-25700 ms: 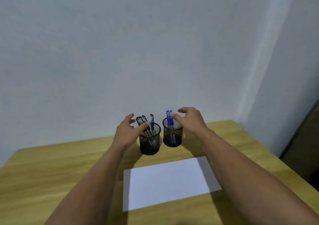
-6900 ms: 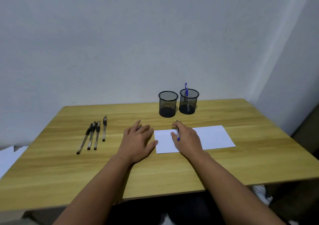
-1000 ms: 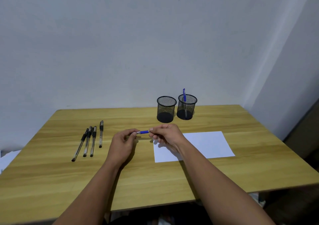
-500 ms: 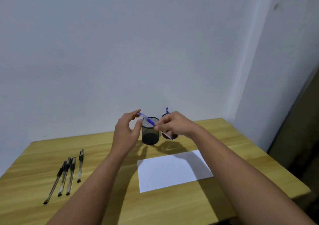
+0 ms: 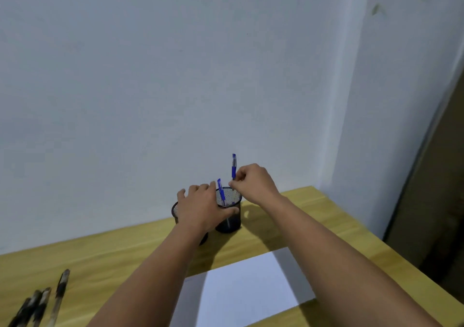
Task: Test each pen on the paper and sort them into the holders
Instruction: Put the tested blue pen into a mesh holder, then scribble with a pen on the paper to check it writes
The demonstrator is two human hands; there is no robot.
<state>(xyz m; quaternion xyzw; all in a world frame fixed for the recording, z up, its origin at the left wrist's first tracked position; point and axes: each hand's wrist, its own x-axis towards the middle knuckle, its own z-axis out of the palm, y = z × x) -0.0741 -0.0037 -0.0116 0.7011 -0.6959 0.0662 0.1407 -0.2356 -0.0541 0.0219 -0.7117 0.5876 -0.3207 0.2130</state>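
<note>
Two black mesh holders stand at the back of the wooden table. My right hand (image 5: pixel 253 183) pinches a blue pen (image 5: pixel 233 168) upright, its lower end inside the right holder (image 5: pixel 232 222). A second blue pen (image 5: pixel 221 192) leans in that same holder. My left hand (image 5: pixel 203 207) wraps around the right holder's near side, thumb across its front, and covers most of the left holder (image 5: pixel 175 211). The white paper (image 5: pixel 246 294) lies flat nearer to me, between my forearms.
Several black pens (image 5: pixel 40 301) lie side by side on the table (image 5: pixel 120 254) at the lower left. The white wall rises right behind the holders. The table's right edge runs near a dark gap at the right.
My right hand has carried the blue pen from above the left holder over to the right holder and turned it upright. My left hand has come to grip the right holder.
</note>
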